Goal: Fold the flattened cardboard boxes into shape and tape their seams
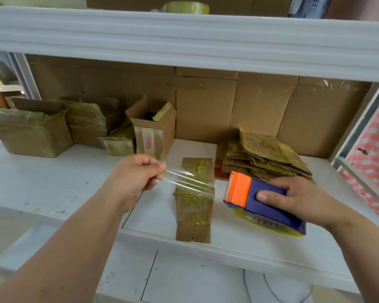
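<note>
Taping step is under way, by the look of it. The small brown cardboard box, already folded up and patched with old yellowish tape (194, 200), is lying on its side on the white surface (53, 182), between the two hands.

The left hand (132, 178) is pinching the free end of a clear strip of tape (187, 180) between thumb and curled fingers; this grip is closed on the tape. The strip is running across the top of the box, seemingly toward the dispenser, though the join at the orange end is not clear.

The right hand (298, 197) is wrapping round the blue tape dispenser with the orange cutter head (260, 204), thumb laid on its near face, fingers over the far side. The dispenser is just beside the box, on its right.

Both forearms are reaching forward, with the left wrist raised above the box.

Next move, as I judge: lowering the strip onto the seam, pressing it flat, then tearing it against the toothed cutter. The strip needs to be kept taut, or it may wrinkle.

The stack of flattened brown cardboard boxes (267, 156) is waiting behind the dispenser.
</note>
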